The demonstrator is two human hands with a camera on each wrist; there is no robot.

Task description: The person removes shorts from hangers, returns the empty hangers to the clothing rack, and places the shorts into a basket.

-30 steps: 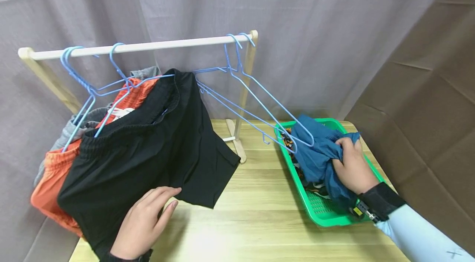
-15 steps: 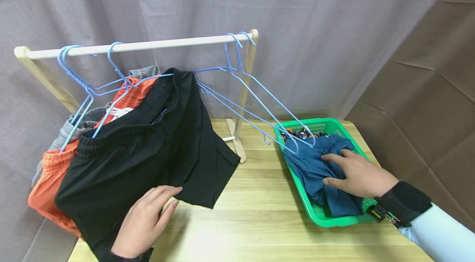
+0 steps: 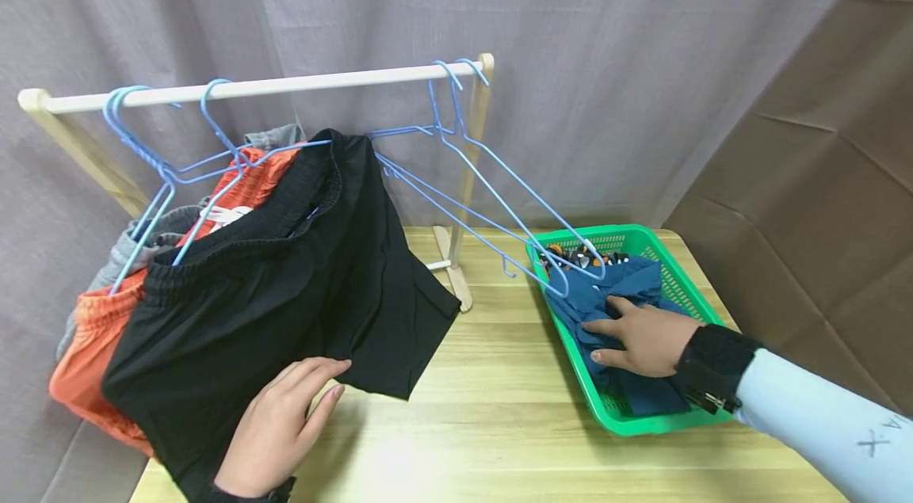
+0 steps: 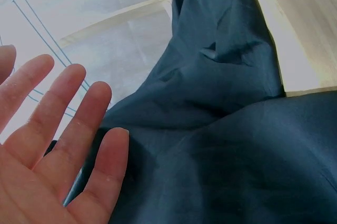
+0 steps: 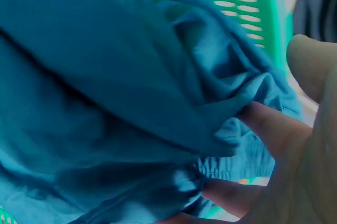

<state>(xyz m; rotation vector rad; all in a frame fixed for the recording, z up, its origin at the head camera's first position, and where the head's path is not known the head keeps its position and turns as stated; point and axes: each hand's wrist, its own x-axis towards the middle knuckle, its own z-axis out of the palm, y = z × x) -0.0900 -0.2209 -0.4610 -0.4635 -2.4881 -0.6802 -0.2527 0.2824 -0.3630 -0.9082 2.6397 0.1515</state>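
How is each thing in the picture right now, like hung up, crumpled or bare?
Black shorts: hung on a hanger, waist gaping.
Orange shorts: hung up behind the black ones.
Grey garment: hung up, mostly hidden.
Right-end hangers: hooked on the rail, bare.
Green basket: clothes inside.
Blue cloth: crumpled in the basket.
Left hand: relaxed, by the black shorts.
Right hand: fingers spread, touching the blue cloth.

Clothes rack (image 3: 321, 82): white bar, wooden ends.
Black shorts (image 3: 285, 289): hung on rack, foremost.
Orange shorts (image 3: 89, 360), grey garment (image 3: 107, 272): on rack, behind the black pair.
Two blue hangers (image 3: 440, 127): rack's right end.
Green basket (image 3: 642, 428): right of rack, containing blue garment (image 3: 645, 396).
Left hand (image 3: 278, 424): before rack, fingers extended; contact with black shorts unclear.
Right hand (image 3: 645, 341): right of rack, fingers spread on blue garment.
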